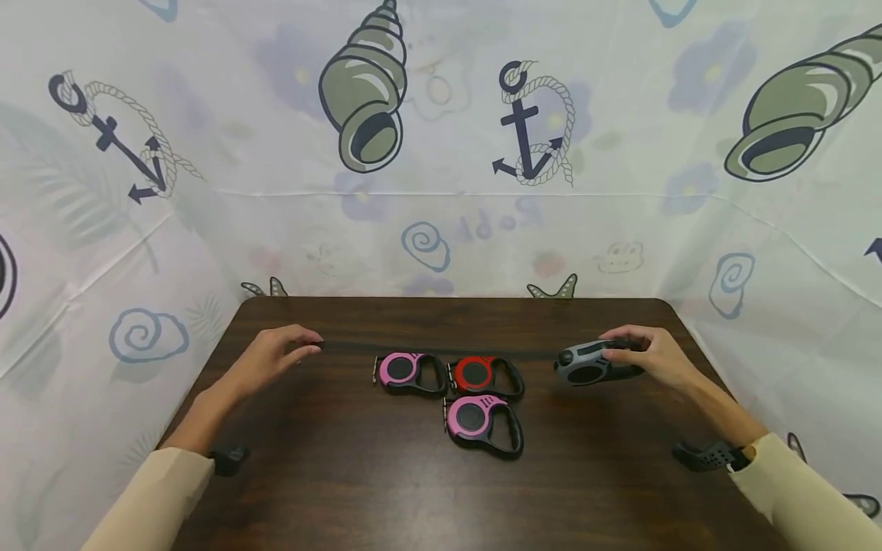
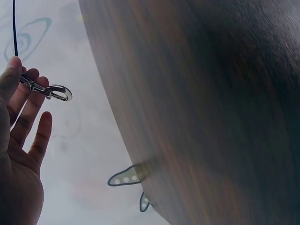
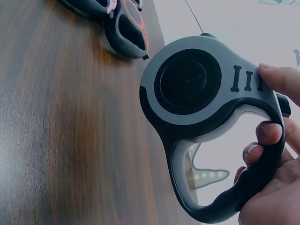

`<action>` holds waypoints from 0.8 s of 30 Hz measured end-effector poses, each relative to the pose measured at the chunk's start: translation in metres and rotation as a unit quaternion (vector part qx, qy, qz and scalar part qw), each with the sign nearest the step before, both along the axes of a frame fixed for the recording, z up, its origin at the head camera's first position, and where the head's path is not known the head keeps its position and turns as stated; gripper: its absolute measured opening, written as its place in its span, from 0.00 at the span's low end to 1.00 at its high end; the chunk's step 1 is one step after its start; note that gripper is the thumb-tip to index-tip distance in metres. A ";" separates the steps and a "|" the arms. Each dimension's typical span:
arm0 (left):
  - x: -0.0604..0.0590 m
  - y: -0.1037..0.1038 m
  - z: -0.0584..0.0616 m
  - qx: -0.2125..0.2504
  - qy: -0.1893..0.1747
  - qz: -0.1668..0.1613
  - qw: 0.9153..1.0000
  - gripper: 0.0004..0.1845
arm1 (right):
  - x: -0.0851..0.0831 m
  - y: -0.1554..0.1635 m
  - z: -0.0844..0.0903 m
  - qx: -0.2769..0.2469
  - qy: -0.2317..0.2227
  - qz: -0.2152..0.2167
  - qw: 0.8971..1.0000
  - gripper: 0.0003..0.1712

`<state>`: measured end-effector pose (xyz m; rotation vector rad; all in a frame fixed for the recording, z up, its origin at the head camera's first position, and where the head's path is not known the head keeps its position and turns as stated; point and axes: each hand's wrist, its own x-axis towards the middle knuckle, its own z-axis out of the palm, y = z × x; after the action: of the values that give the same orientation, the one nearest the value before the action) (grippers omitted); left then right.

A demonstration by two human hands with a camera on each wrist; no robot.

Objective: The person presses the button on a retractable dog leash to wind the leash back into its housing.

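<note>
My right hand (image 1: 658,356) grips a grey and black retractable dog leash (image 1: 586,363) at the right of the table. In the right wrist view, its fingers pass through the leash's handle loop (image 3: 225,199), with the thumb on the grey casing. A dark cord (image 2: 15,37) runs stretched out from the casing across to the left. My left hand (image 1: 265,363) pinches the cord's end between thumb and fingers, and a silver snap hook (image 2: 60,92) sticks out past them. Both hands are raised above the tabletop, far apart.
Between the hands lie three more retractable leashes: a pink one (image 1: 398,368) on the left, a red one (image 1: 475,373) beside it, and another pink one (image 1: 471,418) nearer me. The dark wooden table (image 1: 344,490) is backed by a printed white cloth (image 1: 455,153).
</note>
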<state>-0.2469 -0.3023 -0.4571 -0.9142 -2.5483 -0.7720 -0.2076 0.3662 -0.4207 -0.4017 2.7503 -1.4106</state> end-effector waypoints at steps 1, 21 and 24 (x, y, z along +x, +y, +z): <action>0.000 0.002 0.000 0.000 0.001 0.000 1.000 0.12 | 0.000 -0.001 0.000 -0.002 0.001 0.001 1.000 0.20; 0.004 0.027 0.003 0.010 -0.015 -0.022 1.000 0.12 | 0.008 -0.023 0.005 -0.062 -0.039 0.012 0.997 0.22; 0.005 0.031 0.004 0.012 -0.021 -0.022 0.999 0.12 | 0.009 -0.026 0.006 -0.066 -0.038 0.012 0.997 0.21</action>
<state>-0.2418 -0.2716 -0.4529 -0.9595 -2.5573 -0.8407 -0.1990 0.3402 -0.4150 -0.3740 2.5928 -1.5740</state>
